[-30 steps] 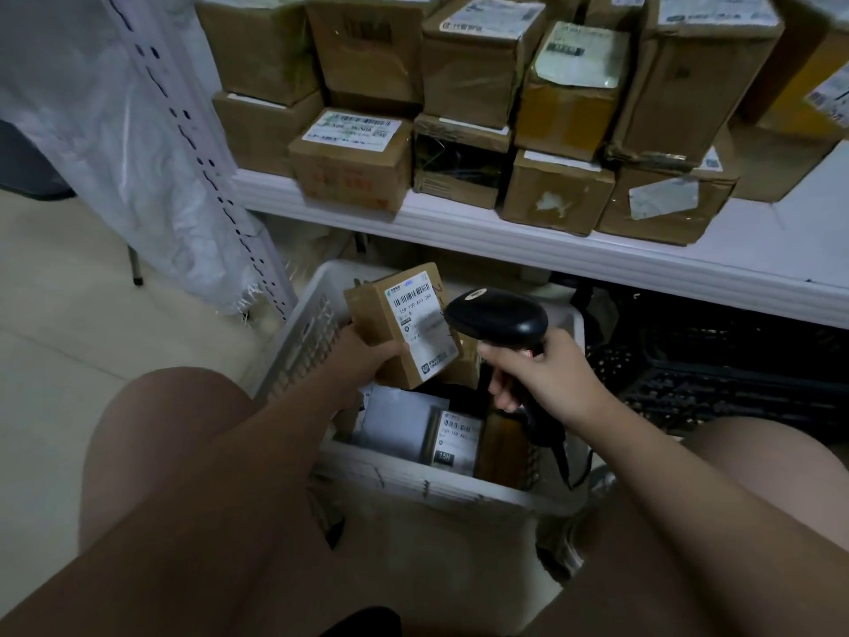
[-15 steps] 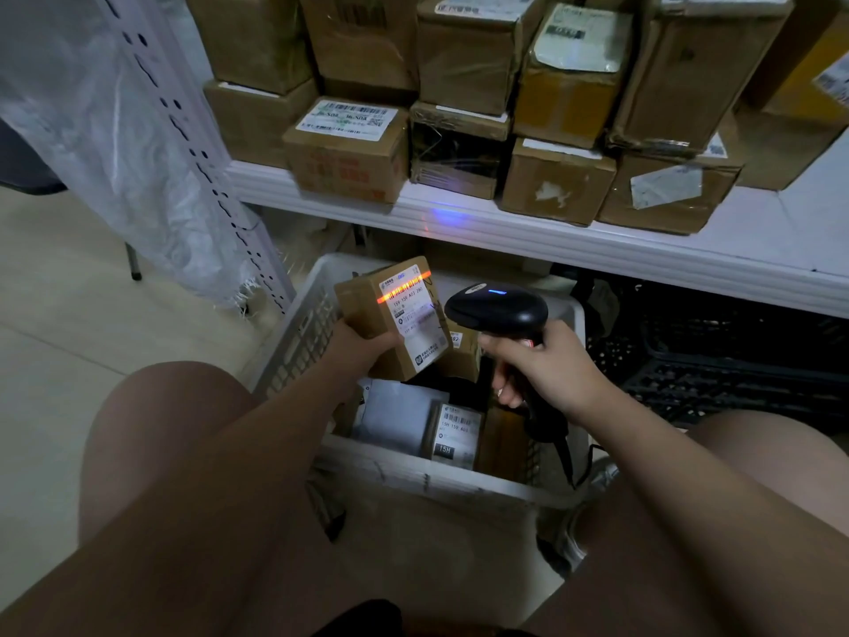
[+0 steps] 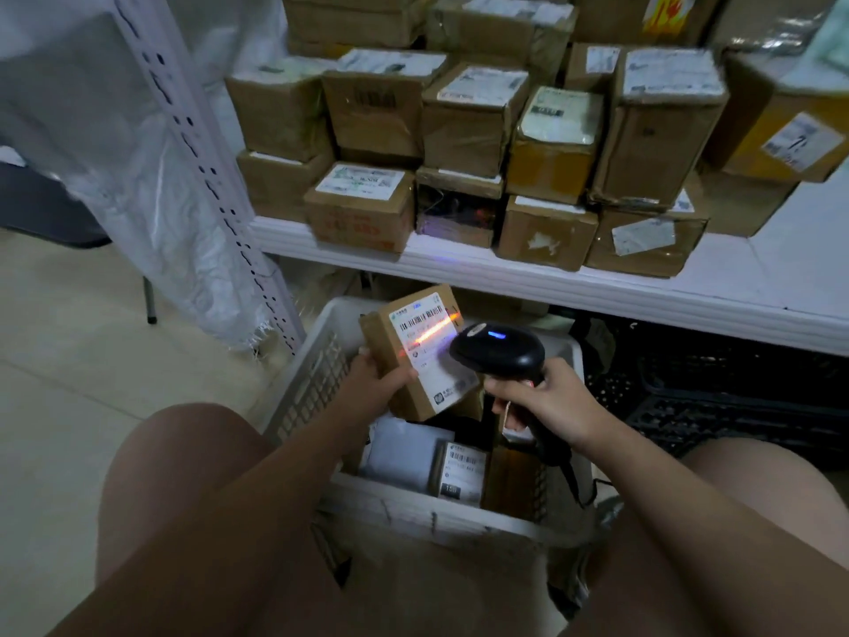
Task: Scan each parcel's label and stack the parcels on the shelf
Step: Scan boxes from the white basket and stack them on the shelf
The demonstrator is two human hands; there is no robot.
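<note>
Scanning step: left hand [image 3: 374, 388] grips parcel [image 3: 416, 356] above basket [image 3: 441, 517]; right hand [image 3: 546, 402] grips scanner [image 3: 498, 351], beam on label [image 3: 425, 335]. Next: place parcel on shelf [image 3: 574, 287].

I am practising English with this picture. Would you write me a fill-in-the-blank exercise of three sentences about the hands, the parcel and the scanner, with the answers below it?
1. The left hand holds the parcel above a basket whose colour is ___.
2. The right hand aims the scanner, and its light line across the parcel's label is ___.
3. The small lamp on top of the scanner glows ___.

Missing words: white; orange; blue.
</note>
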